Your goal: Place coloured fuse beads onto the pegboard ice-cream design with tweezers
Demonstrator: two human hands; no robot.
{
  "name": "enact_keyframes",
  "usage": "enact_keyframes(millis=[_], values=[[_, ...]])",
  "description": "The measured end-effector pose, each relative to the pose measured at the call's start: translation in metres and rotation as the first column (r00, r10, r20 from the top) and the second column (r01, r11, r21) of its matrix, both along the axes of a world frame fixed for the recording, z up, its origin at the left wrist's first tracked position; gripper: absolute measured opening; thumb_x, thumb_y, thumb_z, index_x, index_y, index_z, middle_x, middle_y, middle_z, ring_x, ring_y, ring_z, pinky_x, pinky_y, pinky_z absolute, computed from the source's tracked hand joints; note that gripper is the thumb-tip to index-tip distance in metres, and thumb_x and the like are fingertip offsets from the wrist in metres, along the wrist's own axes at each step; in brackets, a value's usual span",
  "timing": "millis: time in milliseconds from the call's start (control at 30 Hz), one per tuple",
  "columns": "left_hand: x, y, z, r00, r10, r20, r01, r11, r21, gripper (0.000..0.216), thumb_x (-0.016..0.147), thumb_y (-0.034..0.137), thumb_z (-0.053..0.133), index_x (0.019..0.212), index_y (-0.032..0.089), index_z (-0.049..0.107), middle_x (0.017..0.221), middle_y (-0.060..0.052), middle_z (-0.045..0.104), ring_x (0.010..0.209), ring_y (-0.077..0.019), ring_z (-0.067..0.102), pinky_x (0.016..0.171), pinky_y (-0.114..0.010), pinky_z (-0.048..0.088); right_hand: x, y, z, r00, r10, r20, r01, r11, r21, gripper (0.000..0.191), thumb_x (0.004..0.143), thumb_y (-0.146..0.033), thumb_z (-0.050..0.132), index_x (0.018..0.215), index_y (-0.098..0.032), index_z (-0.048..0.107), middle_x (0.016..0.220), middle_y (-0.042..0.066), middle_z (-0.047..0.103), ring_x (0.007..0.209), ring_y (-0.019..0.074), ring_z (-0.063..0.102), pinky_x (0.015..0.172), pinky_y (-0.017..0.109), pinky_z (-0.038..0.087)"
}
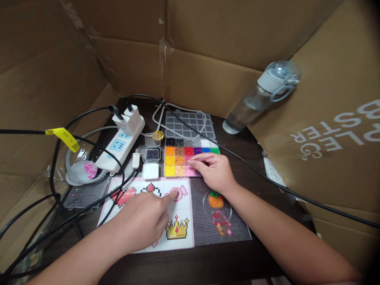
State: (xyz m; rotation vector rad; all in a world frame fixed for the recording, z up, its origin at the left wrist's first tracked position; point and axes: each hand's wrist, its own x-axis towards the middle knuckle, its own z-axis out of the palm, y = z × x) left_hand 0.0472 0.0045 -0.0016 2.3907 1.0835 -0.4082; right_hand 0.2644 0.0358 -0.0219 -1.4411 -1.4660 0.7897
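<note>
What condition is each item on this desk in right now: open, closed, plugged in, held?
Bead box: open, lid folded back.
Tweezers: held in the right hand, tips over the pink beads.
Pattern sheet: flat, left hand pointing at a pink figure.
Pegboard: flat, partly filled with beads.
Power strip: plugs inserted.
Water bottle: capped, leaning on cardboard.

A water bottle [261, 97] leans on cardboard; a power strip [121, 142] lies left.
</note>
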Motion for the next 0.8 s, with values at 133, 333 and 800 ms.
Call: enact_keyframes(millis=[133,333,800], values=[[0.001,0.000,0.000,1.000,-0.002,-0.006,0.003,1.000,0.019,0.057,0.092,0.024,0.029,0.148,0.023,0.040,0.079,-0.012,0.072,0.075,-0.0321,0.069,0.063,-0.041,0.049,0.004,0.001,0.003,0.999,-0.040,0.004,0.040,0.999,0.022,0.007,0.074,-0.026,0.074,0.069,-0.023,0.077,0.078,0.003,0.077,0.073,0.0178,0.071,0.072,0.032,0.058],[-0.001,0.001,-0.003,0.999,-0.017,-0.027,0.018,0.999,0.042,0.057,0.092,0.026,0.030,0.147,0.025,0.041,0.084,-0.013,0.074,0.076,-0.0311,0.069,0.066,-0.040,0.049,0.028,-0.010,0.015,0.977,-0.101,-0.189,0.091,0.994,-0.062,0.012,0.075,-0.030,0.074,0.068,-0.020,0.076,0.075,0.003,0.075,0.062,0.0134,0.063,0.059,0.027,0.051],[0.000,0.001,-0.012,0.998,0.029,-0.047,-0.025,0.996,0.089,0.054,0.090,0.035,0.036,0.143,0.036,0.047,0.073,-0.010,0.067,0.072,-0.0314,0.063,0.066,-0.040,0.047,0.063,-0.168,-0.021,0.905,-0.359,-0.228,0.375,0.926,0.030,0.004,0.074,-0.025,0.076,0.070,-0.023,0.075,0.071,0.004,0.076,0.068,0.0209,0.071,0.066,0.036,0.058]])
